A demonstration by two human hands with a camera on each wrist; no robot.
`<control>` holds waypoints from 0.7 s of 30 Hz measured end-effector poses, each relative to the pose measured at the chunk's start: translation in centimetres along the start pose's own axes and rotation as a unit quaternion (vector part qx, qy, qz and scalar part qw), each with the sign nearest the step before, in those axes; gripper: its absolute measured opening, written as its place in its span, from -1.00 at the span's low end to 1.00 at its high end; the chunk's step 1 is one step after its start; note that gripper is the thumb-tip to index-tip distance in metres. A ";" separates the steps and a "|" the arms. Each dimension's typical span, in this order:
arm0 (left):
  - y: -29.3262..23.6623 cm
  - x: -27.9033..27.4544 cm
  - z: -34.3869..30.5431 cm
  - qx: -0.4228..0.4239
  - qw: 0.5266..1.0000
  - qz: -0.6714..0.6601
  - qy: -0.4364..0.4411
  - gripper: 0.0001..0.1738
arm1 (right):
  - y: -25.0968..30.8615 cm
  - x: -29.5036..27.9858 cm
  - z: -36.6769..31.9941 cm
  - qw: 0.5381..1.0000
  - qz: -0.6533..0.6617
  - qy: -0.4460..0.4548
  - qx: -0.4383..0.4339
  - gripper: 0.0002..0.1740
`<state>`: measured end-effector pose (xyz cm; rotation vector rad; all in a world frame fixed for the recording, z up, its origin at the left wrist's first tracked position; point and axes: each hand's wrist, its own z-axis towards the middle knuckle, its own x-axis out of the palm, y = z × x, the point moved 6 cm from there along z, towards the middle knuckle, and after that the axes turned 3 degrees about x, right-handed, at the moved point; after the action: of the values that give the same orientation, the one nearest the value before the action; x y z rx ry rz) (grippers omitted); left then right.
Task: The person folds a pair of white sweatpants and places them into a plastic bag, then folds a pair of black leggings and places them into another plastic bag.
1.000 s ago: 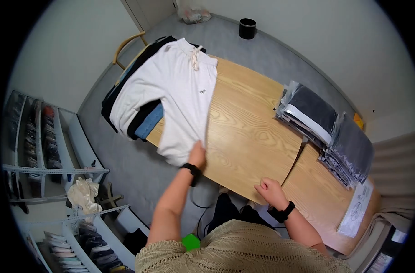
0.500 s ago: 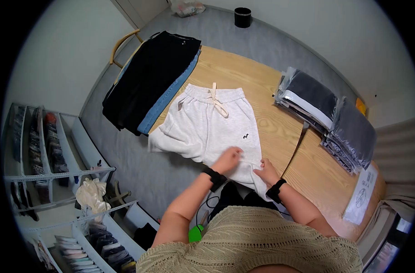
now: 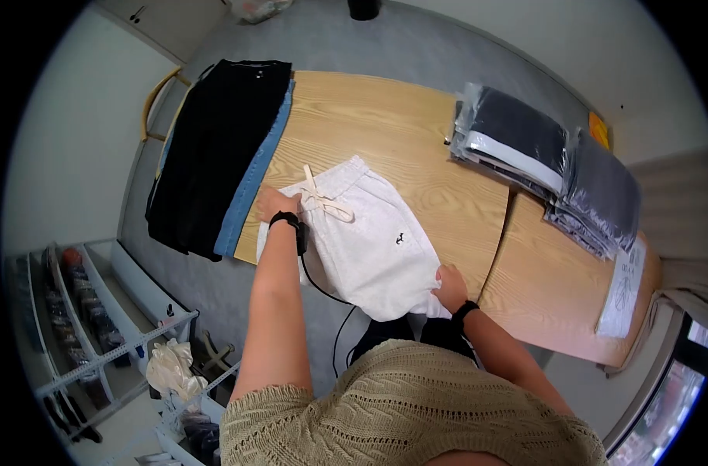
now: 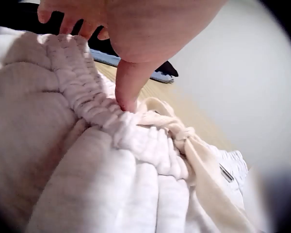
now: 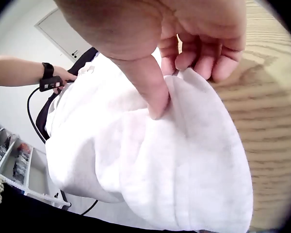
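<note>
A pair of white drawstring shorts (image 3: 365, 241) lies at the table's near edge, its waistband slanting across and the lower part over the edge. At the left end of the waistband (image 4: 77, 82), my left hand (image 3: 278, 203) (image 4: 155, 29) grips the gathered fabric, thumb on the waistband and fingertips along its far side. The cream drawstring (image 3: 334, 208) (image 4: 203, 170) hangs beside the thumb. My right hand (image 3: 450, 290) (image 5: 169, 43) pinches the edge of a leg (image 5: 203, 155) between thumb and fingers at the lower right. A small dark motif marks the front.
Black trousers (image 3: 222, 147) lie over blue denim (image 3: 249, 198) at the table's left. Plastic-wrapped dark garments (image 3: 517, 132) are stacked at the right, near a printed white packet (image 3: 623, 291). Shelving (image 3: 97, 326) stands at lower left; a black cable (image 3: 340, 330) hangs below the table.
The white shorts have come off the dark pile onto the nearer table and turned. My left hand has moved up to the waistband; my right hand has taken hold of a leg edge.
</note>
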<state>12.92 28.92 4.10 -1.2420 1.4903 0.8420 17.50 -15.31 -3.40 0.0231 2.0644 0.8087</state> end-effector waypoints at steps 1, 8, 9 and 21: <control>0.3 0.2 -0.1 -0.022 0.999 -0.012 -0.020 0.02 | 0.0 0.0 0.1 1.000 -0.002 -0.002 0.005 -0.58; 4.9 4.6 3.5 0.122 0.972 -0.197 -0.035 -0.38 | 0.0 -0.1 -0.5 0.999 0.021 -0.009 0.037 -0.60; 4.7 4.1 2.6 0.172 0.944 -0.280 -0.021 -0.56 | 0.1 -0.1 -0.7 0.999 0.018 -0.022 0.027 -0.62; 0.2 -6.6 -26.3 0.415 0.819 -0.385 0.094 -0.79 | -4.5 -3.7 -9.7 0.959 0.254 -0.122 -0.016 -0.73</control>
<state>6.13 6.46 17.68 -1.0823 1.1093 -0.4635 13.73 -25.14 0.60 0.6273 1.8264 1.0864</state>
